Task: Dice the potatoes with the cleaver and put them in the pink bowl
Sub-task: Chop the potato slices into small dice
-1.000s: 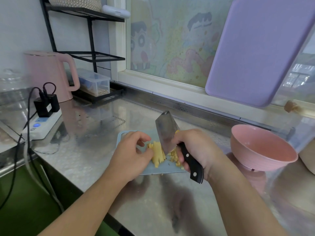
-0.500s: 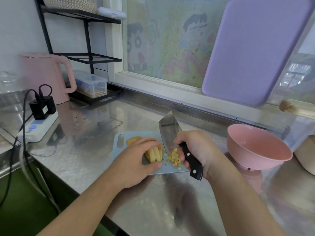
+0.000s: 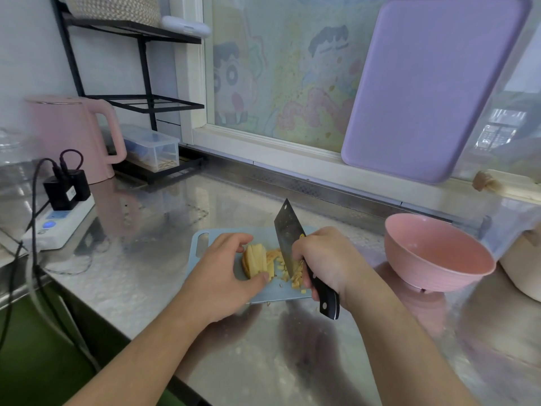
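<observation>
A small blue cutting board (image 3: 272, 293) lies on the steel counter. On it sits a bundle of pale yellow potato strips (image 3: 257, 260), pinched between the thumb and fingers of my left hand (image 3: 224, 269). My right hand (image 3: 328, 259) grips the black handle of the cleaver (image 3: 288, 238), whose blade stands edge-down on the board just right of the strips. Small potato dice (image 3: 292, 276) lie scattered around the blade. The pink bowl (image 3: 436, 253) stands to the right of the board, with nothing visible inside it.
A pink kettle (image 3: 73, 136), a power strip with plugs (image 3: 60, 215) and cables sit at the left. A black rack (image 3: 140, 101) holds a clear box (image 3: 152, 148). A purple board (image 3: 433, 86) leans on the window. A cream pot (image 3: 521, 268) is at the right edge.
The cleaver has chopped down through the strips, leaving more dice beside the blade. My left hand has shifted its hold on the potato strips a little to the left.
</observation>
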`<state>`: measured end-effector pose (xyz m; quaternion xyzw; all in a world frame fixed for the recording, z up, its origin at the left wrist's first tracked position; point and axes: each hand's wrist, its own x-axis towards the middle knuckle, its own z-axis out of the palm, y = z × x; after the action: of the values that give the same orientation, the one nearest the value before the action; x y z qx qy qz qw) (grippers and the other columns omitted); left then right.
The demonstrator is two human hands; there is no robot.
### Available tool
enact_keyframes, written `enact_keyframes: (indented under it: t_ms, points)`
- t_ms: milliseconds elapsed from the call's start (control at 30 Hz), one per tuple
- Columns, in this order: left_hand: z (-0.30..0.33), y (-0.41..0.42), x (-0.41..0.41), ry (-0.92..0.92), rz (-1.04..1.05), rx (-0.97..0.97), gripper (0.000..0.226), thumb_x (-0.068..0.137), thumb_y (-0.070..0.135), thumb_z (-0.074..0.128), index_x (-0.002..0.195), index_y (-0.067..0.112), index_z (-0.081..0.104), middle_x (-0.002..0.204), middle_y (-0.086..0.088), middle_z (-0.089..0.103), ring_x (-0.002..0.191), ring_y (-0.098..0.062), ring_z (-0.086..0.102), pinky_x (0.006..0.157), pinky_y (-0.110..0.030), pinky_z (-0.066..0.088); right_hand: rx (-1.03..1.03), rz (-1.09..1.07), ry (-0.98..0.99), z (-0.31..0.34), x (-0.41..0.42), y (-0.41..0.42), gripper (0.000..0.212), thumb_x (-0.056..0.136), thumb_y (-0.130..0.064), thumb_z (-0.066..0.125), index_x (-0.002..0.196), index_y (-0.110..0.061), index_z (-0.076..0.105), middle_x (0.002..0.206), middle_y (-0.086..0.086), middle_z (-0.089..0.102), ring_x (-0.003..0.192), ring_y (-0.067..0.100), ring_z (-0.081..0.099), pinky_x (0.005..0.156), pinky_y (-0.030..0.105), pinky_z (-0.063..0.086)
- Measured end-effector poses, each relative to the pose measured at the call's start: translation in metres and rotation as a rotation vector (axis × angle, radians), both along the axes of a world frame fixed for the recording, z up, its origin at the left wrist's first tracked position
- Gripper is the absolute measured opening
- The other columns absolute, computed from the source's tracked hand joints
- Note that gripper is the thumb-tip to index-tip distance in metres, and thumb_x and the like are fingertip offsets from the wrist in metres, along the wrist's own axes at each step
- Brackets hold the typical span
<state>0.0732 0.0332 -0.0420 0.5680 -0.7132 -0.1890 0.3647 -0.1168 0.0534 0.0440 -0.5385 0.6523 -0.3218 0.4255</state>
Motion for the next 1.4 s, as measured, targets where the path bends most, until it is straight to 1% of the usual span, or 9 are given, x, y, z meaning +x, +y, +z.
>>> enact_keyframes:
  t_ms: [133, 333, 533, 733, 967, 1033, 1133, 1200, 1400]
  points:
    - [0.001, 0.001, 0.000, -0.013, -0.005, -0.009, 0.067, 0.082, 0.046, 0.084, 0.140, 0.038, 0.051, 0.130, 0.027, 0.049, 0.118, 0.007, 0.050, 0.105, -0.026, 0.049, -0.007, -0.003, 0.004, -0.001, -0.001, 0.000, 0.011, 0.081, -0.005, 0.051, 0.073, 0.002, 0.053, 0.046, 0.017, 0.052, 0.031, 0.022, 0.042, 0.045, 0.027, 0.042]
    - [0.007, 0.002, -0.005, -0.046, -0.058, 0.002, 0.068, 0.092, 0.051, 0.072, 0.151, 0.044, 0.040, 0.147, 0.033, 0.036, 0.133, 0.003, 0.042, 0.109, -0.028, 0.043, -0.011, -0.028, -0.008, -0.001, -0.002, -0.002, 0.008, 0.082, -0.006, 0.052, 0.082, 0.002, 0.054, 0.045, 0.015, 0.052, 0.030, 0.022, 0.043, 0.045, 0.028, 0.043]
    - [0.014, -0.007, -0.023, -0.146, -0.001, 0.013, 0.054, 0.098, 0.047, 0.061, 0.149, 0.037, 0.046, 0.147, 0.022, 0.041, 0.139, -0.008, 0.039, 0.111, -0.035, 0.043, -0.043, -0.071, -0.044, -0.001, -0.008, -0.006, 0.017, 0.081, -0.007, 0.051, 0.094, 0.002, 0.056, 0.050, 0.017, 0.054, 0.030, 0.022, 0.043, 0.042, 0.023, 0.040]
    - [0.006, -0.018, -0.049, -0.188, 0.067, -0.028, 0.023, 0.101, 0.038, 0.059, 0.119, 0.025, 0.067, 0.122, 0.013, 0.053, 0.119, -0.013, 0.050, 0.100, -0.029, 0.045, -0.055, -0.073, -0.068, -0.001, -0.009, -0.007, 0.013, 0.081, -0.007, 0.052, 0.090, 0.002, 0.055, 0.049, 0.017, 0.053, 0.031, 0.022, 0.042, 0.043, 0.024, 0.041]
    - [0.005, -0.017, -0.052, -0.143, 0.130, -0.042, 0.007, 0.100, 0.025, 0.057, 0.098, 0.019, 0.060, 0.105, 0.008, 0.052, 0.103, -0.016, 0.052, 0.087, -0.031, 0.048, -0.058, -0.060, -0.071, 0.000, -0.009, -0.005, 0.017, 0.082, -0.007, 0.052, 0.093, 0.005, 0.057, 0.049, 0.016, 0.054, 0.031, 0.022, 0.043, 0.042, 0.024, 0.041]
    - [0.007, -0.015, -0.053, -0.147, 0.129, -0.020, 0.010, 0.101, 0.025, 0.056, 0.107, 0.018, 0.060, 0.112, 0.007, 0.054, 0.110, -0.017, 0.053, 0.088, -0.031, 0.048, -0.055, -0.058, -0.063, 0.000, -0.009, -0.005, 0.021, 0.081, -0.007, 0.052, 0.097, 0.006, 0.058, 0.049, 0.016, 0.055, 0.031, 0.022, 0.044, 0.042, 0.025, 0.041]
    - [0.014, -0.007, -0.051, -0.138, 0.110, 0.032, 0.041, 0.101, 0.032, 0.058, 0.138, 0.017, 0.051, 0.138, 0.006, 0.050, 0.129, -0.016, 0.048, 0.097, -0.029, 0.045, -0.053, -0.062, -0.060, 0.001, -0.009, -0.005, 0.021, 0.081, -0.007, 0.052, 0.096, 0.005, 0.058, 0.050, 0.016, 0.055, 0.031, 0.022, 0.044, 0.045, 0.026, 0.042]
    - [0.017, -0.001, -0.046, -0.173, 0.132, 0.050, 0.057, 0.098, 0.040, 0.062, 0.146, 0.017, 0.043, 0.145, 0.005, 0.045, 0.133, -0.017, 0.044, 0.101, -0.032, 0.046, -0.049, -0.065, -0.063, 0.001, -0.009, -0.005, 0.023, 0.081, -0.008, 0.052, 0.099, 0.006, 0.058, 0.050, 0.017, 0.055, 0.031, 0.022, 0.045, 0.045, 0.026, 0.042]
    - [0.021, 0.007, -0.037, -0.317, 0.181, 0.122, 0.062, 0.084, 0.061, 0.069, 0.127, 0.022, 0.048, 0.123, 0.006, 0.053, 0.119, -0.020, 0.047, 0.097, -0.038, 0.051, -0.060, -0.046, -0.084, 0.001, -0.008, -0.002, 0.019, 0.082, -0.005, 0.053, 0.095, 0.008, 0.058, 0.052, 0.019, 0.053, 0.031, 0.022, 0.042, 0.044, 0.026, 0.040]
